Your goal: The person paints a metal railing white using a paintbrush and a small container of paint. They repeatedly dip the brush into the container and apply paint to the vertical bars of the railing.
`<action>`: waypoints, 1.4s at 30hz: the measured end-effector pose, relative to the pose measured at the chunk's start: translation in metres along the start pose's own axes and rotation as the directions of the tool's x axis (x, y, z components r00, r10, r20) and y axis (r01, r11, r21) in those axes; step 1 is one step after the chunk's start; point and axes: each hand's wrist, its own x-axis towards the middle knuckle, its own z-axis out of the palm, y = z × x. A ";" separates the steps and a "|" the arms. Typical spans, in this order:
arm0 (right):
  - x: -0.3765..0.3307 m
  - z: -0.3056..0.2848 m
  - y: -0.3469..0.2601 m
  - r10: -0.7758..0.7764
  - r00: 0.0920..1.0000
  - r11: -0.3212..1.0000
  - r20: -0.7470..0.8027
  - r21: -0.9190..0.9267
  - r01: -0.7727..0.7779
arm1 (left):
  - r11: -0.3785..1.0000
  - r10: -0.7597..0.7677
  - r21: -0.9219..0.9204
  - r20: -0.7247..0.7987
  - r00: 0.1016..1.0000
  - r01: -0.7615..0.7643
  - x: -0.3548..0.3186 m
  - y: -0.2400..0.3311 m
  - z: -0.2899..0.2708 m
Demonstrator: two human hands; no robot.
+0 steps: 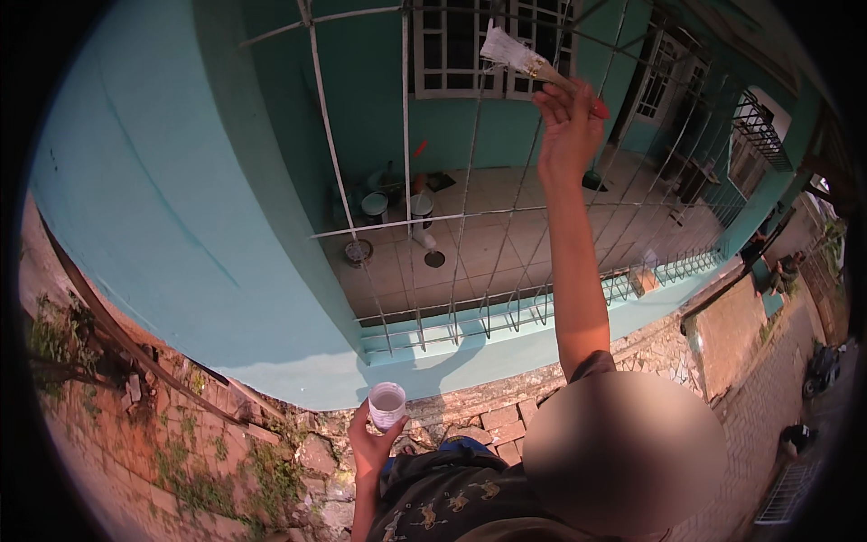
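My right hand [571, 126] is raised at arm's length, its fingers closed round the handle of a paintbrush [515, 52]. White paint coats the wide bristles, which point up and left against the upper bars of a metal window grille [406, 126]; I cannot tell whether they touch a bar. Several bars at the left look white, while those farther right are darker. Low down by my body, my left hand [372, 444] grips a small white cup [387, 406] from below and the side. The cup is upright with pale paint inside.
Light-blue wall [181, 226] fills the left, and a ledge [452, 348] runs under the grille. Buckets [374, 206] stand on the tiled porch floor [488, 244] behind the bars. A brick [644, 280] sits on the ledge. Broken paving [501, 423] lies around my feet.
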 end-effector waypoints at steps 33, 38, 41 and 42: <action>-0.056 -0.043 0.023 0.010 1.000 0.999 -0.024 0.040 -0.009 | 0.998 -0.058 -0.013 0.004 0.998 0.058 -0.001 -0.005 0.003; -0.051 -0.035 0.030 0.022 1.000 0.999 -0.012 0.041 -0.022 | 0.997 -0.071 0.008 -0.006 0.997 0.071 -0.001 -0.015 0.001; -0.066 -0.050 0.039 0.052 0.995 0.998 -0.086 0.038 -0.049 | 0.998 -0.065 0.019 0.001 0.998 0.065 -0.001 -0.008 0.000; -0.075 -0.055 0.033 0.062 0.994 0.997 -0.093 0.048 -0.058 | 0.998 -0.068 0.000 -0.002 0.998 0.068 0.000 -0.005 0.000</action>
